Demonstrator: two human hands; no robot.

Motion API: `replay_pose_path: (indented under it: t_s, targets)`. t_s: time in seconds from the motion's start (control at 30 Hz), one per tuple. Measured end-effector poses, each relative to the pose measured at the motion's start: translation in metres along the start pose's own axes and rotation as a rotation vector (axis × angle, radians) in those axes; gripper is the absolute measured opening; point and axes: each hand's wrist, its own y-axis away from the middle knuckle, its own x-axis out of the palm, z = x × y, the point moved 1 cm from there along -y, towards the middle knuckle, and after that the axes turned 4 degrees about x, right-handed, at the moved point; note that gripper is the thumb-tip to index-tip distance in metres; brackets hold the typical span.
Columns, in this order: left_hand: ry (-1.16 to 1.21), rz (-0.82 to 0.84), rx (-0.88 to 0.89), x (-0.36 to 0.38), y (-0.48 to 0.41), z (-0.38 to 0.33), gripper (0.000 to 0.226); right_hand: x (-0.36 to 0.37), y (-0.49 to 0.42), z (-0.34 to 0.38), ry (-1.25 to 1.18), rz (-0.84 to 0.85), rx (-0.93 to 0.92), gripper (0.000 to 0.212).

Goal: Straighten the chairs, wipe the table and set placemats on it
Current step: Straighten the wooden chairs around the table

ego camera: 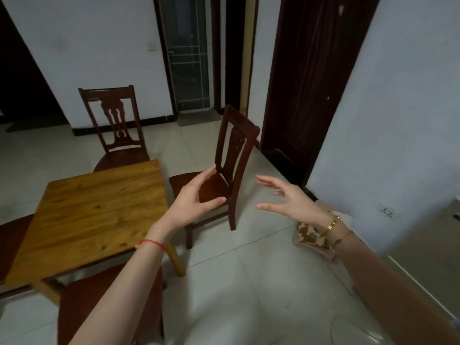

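A dark red wooden chair (236, 145) stands at the right side of the yellow wooden table (94, 215), turned at an angle to it. My left hand (196, 197) is held out in front of this chair's seat, fingers apart, holding nothing. My right hand (291, 197) is open to the right of the chair's back leg, apart from it. A second chair (114, 120) stands at the table's far side. A third chair seat (109, 307) shows under my left forearm at the near side, and a fourth (12, 242) at the left edge.
A patterned cushion or bag (311, 237) lies on the tiled floor by my right wrist. A dark wooden door (311, 83) and white wall stand to the right. A doorway with a glass door (189, 58) is at the back. Open floor lies near me.
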Motion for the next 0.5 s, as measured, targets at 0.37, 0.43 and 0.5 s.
replay_pose_path:
  t_s: [0.37,0.43,0.5]
  targets:
    - [0.002,-0.013,-0.033,0.057,-0.17,0.006,0.083,-0.112,-0.114,-0.091,-0.027,0.003,-0.01,0.084]
    - [-0.006,-0.029,-0.054,0.065,-0.195,0.012,0.083,-0.126,-0.141,-0.107,-0.024,0.034,-0.033,0.085]
    - [-0.012,-0.052,-0.077,0.075,-0.22,0.018,0.084,-0.141,-0.169,-0.124,-0.014,0.07,-0.065,0.085]
